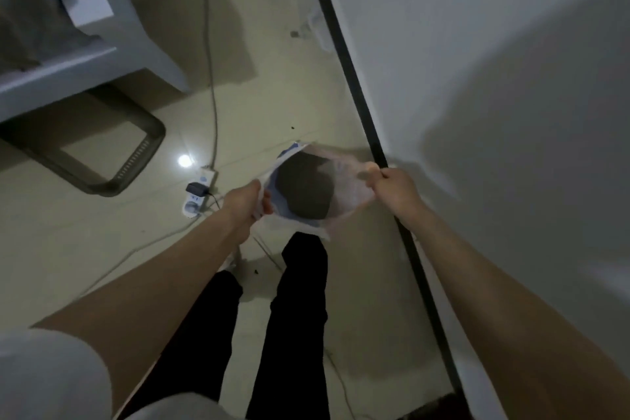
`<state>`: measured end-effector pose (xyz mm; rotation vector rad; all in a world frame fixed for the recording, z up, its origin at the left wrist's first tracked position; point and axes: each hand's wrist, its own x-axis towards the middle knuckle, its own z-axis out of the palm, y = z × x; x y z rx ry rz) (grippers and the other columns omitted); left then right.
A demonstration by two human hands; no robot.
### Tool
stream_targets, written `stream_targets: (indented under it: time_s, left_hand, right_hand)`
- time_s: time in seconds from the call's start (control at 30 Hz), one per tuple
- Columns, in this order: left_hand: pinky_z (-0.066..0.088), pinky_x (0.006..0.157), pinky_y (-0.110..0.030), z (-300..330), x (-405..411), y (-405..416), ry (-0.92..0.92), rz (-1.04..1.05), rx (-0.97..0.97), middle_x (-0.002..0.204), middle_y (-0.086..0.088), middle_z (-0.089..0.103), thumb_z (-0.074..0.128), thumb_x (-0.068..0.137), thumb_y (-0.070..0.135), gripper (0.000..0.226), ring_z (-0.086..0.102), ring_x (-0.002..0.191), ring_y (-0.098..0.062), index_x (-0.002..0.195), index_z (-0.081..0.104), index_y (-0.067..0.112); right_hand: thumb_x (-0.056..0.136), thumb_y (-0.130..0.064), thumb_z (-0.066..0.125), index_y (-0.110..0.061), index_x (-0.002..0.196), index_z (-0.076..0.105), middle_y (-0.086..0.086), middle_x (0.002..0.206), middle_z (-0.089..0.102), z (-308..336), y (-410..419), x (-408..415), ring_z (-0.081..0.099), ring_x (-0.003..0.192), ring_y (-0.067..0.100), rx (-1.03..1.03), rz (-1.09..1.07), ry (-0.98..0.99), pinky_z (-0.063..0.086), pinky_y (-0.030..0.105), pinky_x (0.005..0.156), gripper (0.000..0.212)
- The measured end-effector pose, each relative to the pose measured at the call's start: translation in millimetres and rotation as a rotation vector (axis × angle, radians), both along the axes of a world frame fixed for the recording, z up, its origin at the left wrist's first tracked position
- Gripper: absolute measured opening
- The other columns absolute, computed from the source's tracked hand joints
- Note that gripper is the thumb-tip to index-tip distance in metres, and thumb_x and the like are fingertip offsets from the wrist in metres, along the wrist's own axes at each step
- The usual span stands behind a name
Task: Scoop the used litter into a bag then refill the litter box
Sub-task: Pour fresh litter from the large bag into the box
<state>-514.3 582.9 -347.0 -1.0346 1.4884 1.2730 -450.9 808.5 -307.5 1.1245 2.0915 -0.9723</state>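
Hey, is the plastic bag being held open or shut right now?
Open. The left hand and right hand grip opposite edges of the bag, pulling its mouth wide. The dark mass inside cannot be identified.

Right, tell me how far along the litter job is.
Done: something dark, perhaps litter, already sits in the thin white plastic bag. In hand: left hand and right hand grip its rim, holding it open. Left: no litter box in view, so refilling cannot be confirmed.
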Motion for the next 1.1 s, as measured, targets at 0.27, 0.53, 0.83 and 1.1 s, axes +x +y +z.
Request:
stream_targets:
  time_s: [0.27, 0.53, 0.83, 1.1]
  left_hand:
    - [0.039, 0.052, -0.023, -86.7, -23.4, 111.6, -0.013, 0.045, -0.027, 0.053, -0.008, 0.053, 0.037, 0.100, 0.019, 0.037, 0.049, 0.048, -0.017, 0.069, 0.052, 0.005]
    - [0.045, 0.070, -0.023, -104.2, -42.7, 189.3, -0.036, -0.083, 0.206, 0.072, -0.006, 0.066, 0.045, 0.095, 0.014, 0.020, 0.058, 0.070, -0.017, 0.102, 0.059, 0.001]
    - [0.031, 0.100, -0.029, -62.6, -34.0, 175.0, 0.094, -0.556, 0.206, 0.139, -0.009, 0.045, 0.041, 0.099, 0.031, 0.039, 0.044, 0.126, -0.024, 0.132, 0.048, 0.012]
    - [0.010, 0.116, -0.043, 20.6, -42.4, 77.3, 0.795, -1.294, -0.219, 0.153, -0.005, 0.025, 0.039, 0.097, 0.039, 0.059, 0.023, 0.140, -0.021, 0.148, 0.017, 0.021]
  right_hand:
    - [0.100, -0.019, 0.033, -0.007, 0.092, 0.063, 0.008, 0.083, 0.053, -95.8, 100.0, -54.8, 0.047, 0.080, 0.019, 0.142, 0.084, 0.022, 0.032, 0.026, 0.067, 0.034]
    - [0.090, -0.017, 0.041, -0.001, 0.107, 0.063, 0.016, 0.101, 0.065, -156.1, 154.4, -76.2, 0.061, 0.093, 0.031, 0.179, -0.246, -0.015, 0.048, 0.043, 0.086, 0.033]
    - [0.094, -0.012, 0.043, -0.008, 0.128, 0.048, 0.012, 0.126, 0.052, -103.5, 133.3, -49.1, 0.052, 0.114, 0.025, 0.241, 0.148, 0.029, 0.042, 0.030, 0.089, 0.035]
    - [0.095, -0.022, 0.042, -0.011, 0.143, 0.031, 0.011, 0.149, 0.031, 11.6, 65.8, -44.1, 0.032, 0.135, 0.028, 0.169, 0.211, 0.202, 0.032, 0.044, 0.110, 0.051]
